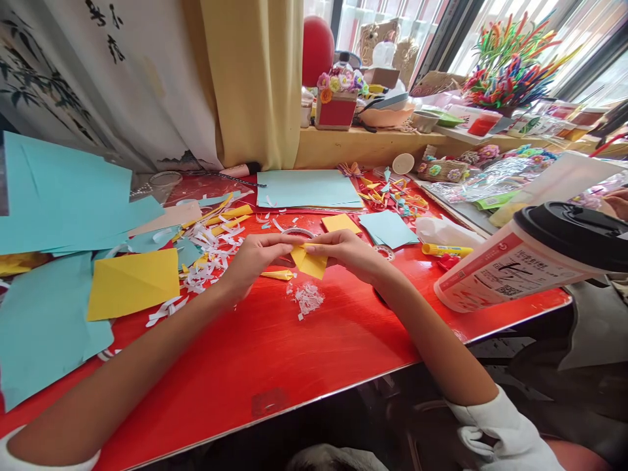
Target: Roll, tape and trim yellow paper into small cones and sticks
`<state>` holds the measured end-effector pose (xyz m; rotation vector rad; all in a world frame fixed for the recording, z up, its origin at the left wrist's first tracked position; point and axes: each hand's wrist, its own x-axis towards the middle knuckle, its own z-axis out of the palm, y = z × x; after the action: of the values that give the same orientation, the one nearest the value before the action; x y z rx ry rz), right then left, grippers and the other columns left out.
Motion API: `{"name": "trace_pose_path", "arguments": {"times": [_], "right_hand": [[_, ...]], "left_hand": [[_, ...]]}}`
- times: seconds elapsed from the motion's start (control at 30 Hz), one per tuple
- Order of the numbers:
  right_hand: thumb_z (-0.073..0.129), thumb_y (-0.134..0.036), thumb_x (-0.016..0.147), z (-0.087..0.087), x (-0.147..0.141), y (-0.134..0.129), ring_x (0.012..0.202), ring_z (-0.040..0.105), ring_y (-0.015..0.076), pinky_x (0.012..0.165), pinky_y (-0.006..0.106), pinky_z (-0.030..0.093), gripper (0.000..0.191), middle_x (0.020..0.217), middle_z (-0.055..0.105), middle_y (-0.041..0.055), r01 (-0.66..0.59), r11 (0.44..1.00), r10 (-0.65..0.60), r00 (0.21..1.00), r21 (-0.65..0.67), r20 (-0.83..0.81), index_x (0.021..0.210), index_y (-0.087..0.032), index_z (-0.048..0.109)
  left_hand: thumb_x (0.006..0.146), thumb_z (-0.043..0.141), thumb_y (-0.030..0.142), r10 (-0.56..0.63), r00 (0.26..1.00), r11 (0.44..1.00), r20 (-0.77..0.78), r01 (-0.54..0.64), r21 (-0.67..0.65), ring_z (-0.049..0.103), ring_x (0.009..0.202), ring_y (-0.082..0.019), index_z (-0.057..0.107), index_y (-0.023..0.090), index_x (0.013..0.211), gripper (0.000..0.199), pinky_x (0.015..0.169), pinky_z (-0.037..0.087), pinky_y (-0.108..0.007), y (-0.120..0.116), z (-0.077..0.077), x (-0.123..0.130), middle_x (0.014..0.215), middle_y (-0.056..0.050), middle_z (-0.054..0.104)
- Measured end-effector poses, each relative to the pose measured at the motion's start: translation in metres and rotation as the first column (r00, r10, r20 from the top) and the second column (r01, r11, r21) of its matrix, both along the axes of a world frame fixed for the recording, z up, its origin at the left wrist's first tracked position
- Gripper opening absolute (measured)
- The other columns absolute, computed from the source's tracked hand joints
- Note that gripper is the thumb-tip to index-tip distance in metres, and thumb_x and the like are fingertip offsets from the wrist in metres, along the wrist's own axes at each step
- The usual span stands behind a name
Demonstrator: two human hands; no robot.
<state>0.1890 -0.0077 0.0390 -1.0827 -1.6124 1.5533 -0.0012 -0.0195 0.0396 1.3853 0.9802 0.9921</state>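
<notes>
Between my two hands, just above the red table, is a small folded piece of yellow paper [311, 263]. My left hand [254, 260] pinches its left edge with thumb and fingers. On the opposite side, my right hand [349, 252] grips the top right part, thumb across the front. Behind the hands lie a stack of yellow paper squares [340, 223] and a stack of light blue squares [390, 229]. A pointed yellow folded piece [278, 275] rests beside my left fingers. Tiny white paper scraps [309, 299] are heaped below the held paper.
Large light blue sheets [53, 314] and a yellow sheet [135, 284] cover the table's left side, near white paper shreds [210, 255]. A paper cup with black lid [520, 261] leans in at right. A yellow glue stick [445, 250] lies nearby. Crafts crowd the windowsill [373, 139].
</notes>
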Motion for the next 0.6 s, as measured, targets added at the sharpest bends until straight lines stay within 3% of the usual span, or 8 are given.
{"name": "trace_pose_path", "arguments": {"times": [0.17,0.37,0.5,0.6], "right_hand": [[0.067,-0.038,0.072,0.0007,-0.0017,-0.0012,0.071,0.056,0.0117,0.063,0.024,0.044,0.033,0.086,0.068,0.0076,-0.008,0.999,0.006,0.999,0.043,0.042,0.093,-0.012,0.071],[0.063,-0.045,0.075,0.0028,-0.0034,-0.0037,0.075,0.058,0.0135,0.069,0.028,0.048,0.038,0.082,0.066,0.0077,-0.032,0.999,0.032,0.999,0.018,-0.009,0.088,-0.010,0.070],[0.067,-0.044,0.071,0.0033,-0.0040,-0.0037,0.071,0.057,0.0133,0.066,0.027,0.047,0.037,0.079,0.066,0.0068,-0.017,1.000,0.016,0.999,0.022,0.044,0.086,-0.010,0.071],[0.066,-0.044,0.071,0.0028,-0.0042,-0.0038,0.069,0.055,0.0127,0.062,0.025,0.044,0.036,0.078,0.065,0.0058,-0.016,0.998,0.012,0.997,0.053,0.070,0.085,-0.011,0.071]], "left_hand": [[0.077,0.061,0.038,0.013,0.999,0.998,-0.048,-0.010,0.055,0.063,0.079,-0.016,0.068,0.016,0.090,0.026,0.072,0.053,-0.027,-0.0004,-0.0003,0.0016,0.090,-0.004,0.068],[0.079,0.059,0.037,0.092,0.980,0.984,-0.175,-0.062,0.169,0.061,0.080,-0.016,0.068,0.015,0.089,0.026,0.072,0.051,-0.025,-0.0030,-0.0002,0.0008,0.088,-0.004,0.067],[0.082,0.055,0.037,0.114,0.953,0.958,-0.281,-0.030,0.284,0.060,0.084,-0.017,0.069,0.017,0.090,0.026,0.075,0.048,-0.026,-0.0033,-0.0012,-0.0006,0.089,-0.003,0.068],[0.082,0.054,0.038,0.118,0.936,0.962,-0.333,-0.024,0.273,0.061,0.084,-0.018,0.068,0.018,0.092,0.026,0.072,0.048,-0.026,-0.0020,-0.0012,-0.0016,0.094,-0.003,0.068]]}}
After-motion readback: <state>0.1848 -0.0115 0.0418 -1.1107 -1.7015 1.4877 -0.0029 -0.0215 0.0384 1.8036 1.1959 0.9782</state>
